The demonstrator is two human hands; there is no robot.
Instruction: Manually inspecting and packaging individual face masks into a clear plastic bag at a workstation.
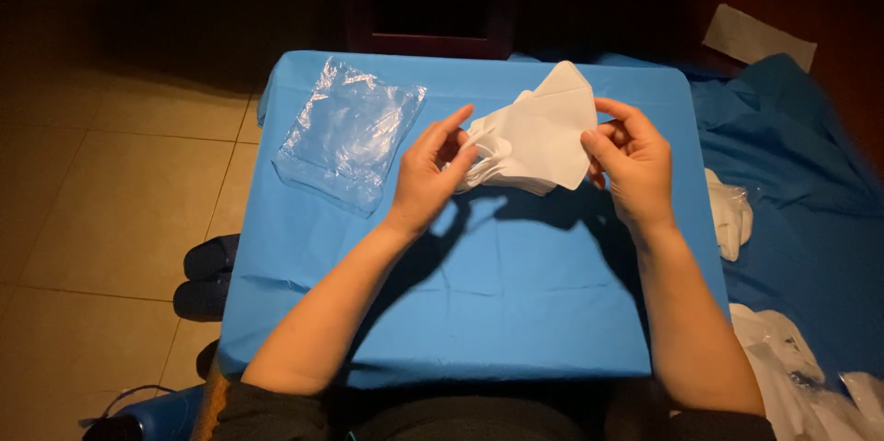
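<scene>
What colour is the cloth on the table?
Bright blue; the cloth shows best in the head view.

Both hands held a stack of folded white face masks (539,137) above a blue sheet (460,303) that covered the table. The left hand (433,174) pinched the left end of the stack, and the right hand (631,160) gripped its right edge. An empty clear plastic bag (350,133) lay on the sheet to the left. More white items in plastic (732,211) lay at the right, on blue cloth.
</scene>
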